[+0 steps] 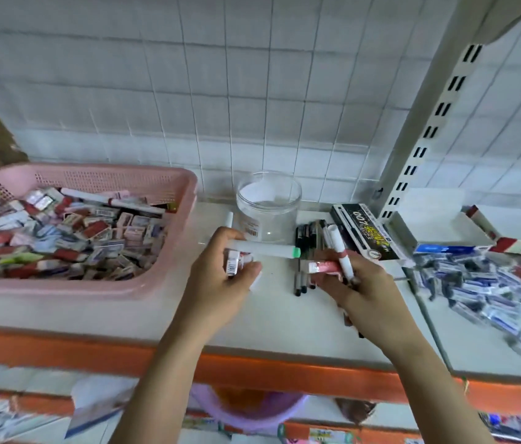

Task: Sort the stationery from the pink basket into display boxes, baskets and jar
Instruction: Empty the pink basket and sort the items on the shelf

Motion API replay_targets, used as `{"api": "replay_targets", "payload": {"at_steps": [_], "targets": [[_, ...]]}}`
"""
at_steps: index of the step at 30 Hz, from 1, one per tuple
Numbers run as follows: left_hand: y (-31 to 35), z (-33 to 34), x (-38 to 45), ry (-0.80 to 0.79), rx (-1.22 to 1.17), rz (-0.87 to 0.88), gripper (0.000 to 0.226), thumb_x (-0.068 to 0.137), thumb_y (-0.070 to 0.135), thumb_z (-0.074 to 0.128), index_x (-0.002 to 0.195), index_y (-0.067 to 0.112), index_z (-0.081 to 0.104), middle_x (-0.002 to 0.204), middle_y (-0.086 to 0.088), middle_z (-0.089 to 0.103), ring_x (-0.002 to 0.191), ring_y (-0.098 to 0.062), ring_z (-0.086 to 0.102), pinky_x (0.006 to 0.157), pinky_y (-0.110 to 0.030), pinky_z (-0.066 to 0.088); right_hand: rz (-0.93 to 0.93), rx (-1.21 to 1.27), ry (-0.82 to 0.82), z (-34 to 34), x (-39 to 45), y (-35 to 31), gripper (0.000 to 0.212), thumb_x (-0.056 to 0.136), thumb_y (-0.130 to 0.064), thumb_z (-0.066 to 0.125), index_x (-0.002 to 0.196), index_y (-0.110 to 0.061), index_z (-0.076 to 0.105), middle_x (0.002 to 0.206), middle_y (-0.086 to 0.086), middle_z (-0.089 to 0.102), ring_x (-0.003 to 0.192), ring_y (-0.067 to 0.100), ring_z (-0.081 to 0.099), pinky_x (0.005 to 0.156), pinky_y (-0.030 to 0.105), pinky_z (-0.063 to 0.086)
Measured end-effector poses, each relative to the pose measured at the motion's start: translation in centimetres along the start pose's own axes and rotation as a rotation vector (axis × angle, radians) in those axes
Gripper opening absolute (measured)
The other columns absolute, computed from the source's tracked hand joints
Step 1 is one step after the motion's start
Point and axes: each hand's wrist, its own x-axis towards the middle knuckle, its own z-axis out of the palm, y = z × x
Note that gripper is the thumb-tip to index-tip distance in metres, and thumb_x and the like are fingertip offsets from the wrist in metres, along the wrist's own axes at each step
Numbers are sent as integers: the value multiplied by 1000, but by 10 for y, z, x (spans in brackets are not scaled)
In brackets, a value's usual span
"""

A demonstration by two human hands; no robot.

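Left hand (pixel 220 277) fingers curled round a white marker (pixel 265 249) plus small boxes; right hand (pixel 358 290) grips a red-banded marker (pixel 342 254) and pink packet (pixel 324 267) — both over the table (pixel 284 315). Behind: clear jar (pixel 268 206), pink basket (pixel 169 187) far left, full.

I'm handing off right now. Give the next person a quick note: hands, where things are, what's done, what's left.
Left hand grips a white marker with green cap plus a small box.
Right hand grips a red-banded marker and a pink-labelled item.
Clear jar looks empty.
Black pens lie on the shelf by the black pen box.
Pink basket is still full: most sorting remains.
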Motion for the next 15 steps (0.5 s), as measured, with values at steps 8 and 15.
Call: {"api": "replay_targets", "payload": {"at_steps": [8,15], "targets": [[-13,4,33,32,83,-83,31,83,10,67,104,20,46,75,3,58,61,-7,53,57,-18,40,13,91,-13,-4,11,2,18,88,-15,64,88,-32,65,52,-7,53,41,6,37,35,17,34],[-13,-9,39,40,183,-14,11,92,14,57,97,20,50,71,2,57,53,1,51,55,-15,43,25,18,-62,12,27,-3,12,89,-13,62,97,-22,63,66,5,55,40,5,42,32,15,32]]}}
